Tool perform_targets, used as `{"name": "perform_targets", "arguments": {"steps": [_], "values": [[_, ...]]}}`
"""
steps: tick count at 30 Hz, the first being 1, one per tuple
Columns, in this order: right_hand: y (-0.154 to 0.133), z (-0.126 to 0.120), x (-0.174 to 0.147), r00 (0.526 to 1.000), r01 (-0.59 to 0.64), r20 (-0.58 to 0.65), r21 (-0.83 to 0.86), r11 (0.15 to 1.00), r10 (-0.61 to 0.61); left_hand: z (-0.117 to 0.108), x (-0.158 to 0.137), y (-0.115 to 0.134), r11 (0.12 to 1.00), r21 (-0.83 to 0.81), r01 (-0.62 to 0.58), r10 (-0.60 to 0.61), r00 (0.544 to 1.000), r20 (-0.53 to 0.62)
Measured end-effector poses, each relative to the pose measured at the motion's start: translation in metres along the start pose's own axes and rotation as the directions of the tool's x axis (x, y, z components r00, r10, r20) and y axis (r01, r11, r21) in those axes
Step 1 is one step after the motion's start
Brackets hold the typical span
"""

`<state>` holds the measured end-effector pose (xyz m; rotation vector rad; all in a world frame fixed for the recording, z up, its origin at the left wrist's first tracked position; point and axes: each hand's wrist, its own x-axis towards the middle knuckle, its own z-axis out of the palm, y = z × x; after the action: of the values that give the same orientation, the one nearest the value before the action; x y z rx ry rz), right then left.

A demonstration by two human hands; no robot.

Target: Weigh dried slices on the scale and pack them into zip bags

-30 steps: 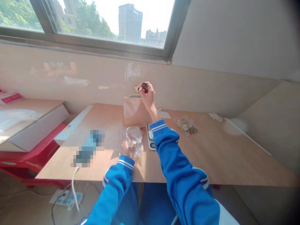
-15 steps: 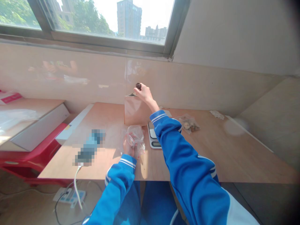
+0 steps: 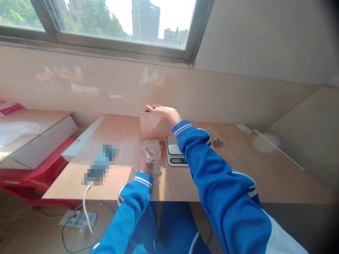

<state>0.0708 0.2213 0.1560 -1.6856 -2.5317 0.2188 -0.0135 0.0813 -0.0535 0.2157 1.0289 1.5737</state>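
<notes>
Left hand on clear plastic bag; right hand over tan bag.
The left hand holds the clear bag against the table, apparently steadying it (film blurs the fingertips). The tan bag stands upright, mouth upward, presumably for access; right grip cannot be determined. Right sleeve partly covers the scale.

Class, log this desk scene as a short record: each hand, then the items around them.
Left hand: holding clear plastic
Right hand: at the tan container's top; grip unclear
Scale: right of the clear plastic, partly hidden by the right sleeve
Packet: beyond the right sleeve, partly hidden
Blurred item: left of the left hand, white cable at its near end
</notes>
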Motion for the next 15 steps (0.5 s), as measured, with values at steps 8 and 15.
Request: {"name": "perform_targets", "arguments": {"steps": [8, 15], "values": [[-0.010, 0.015, -0.016, 0.911, 0.138, -0.339, -0.283, 0.949, -0.234, -0.002, 0.000, 0.000, 1.000, -0.001, -0.012, 0.012, 0.999, 0.052], [-0.025, 0.036, -0.110, 0.971, 0.229, -0.137, 0.274, 0.934, -0.198, 0.005, -0.007, 0.002, 0.998, 0.057, 0.024, -0.028, 0.997, 0.072]]}}
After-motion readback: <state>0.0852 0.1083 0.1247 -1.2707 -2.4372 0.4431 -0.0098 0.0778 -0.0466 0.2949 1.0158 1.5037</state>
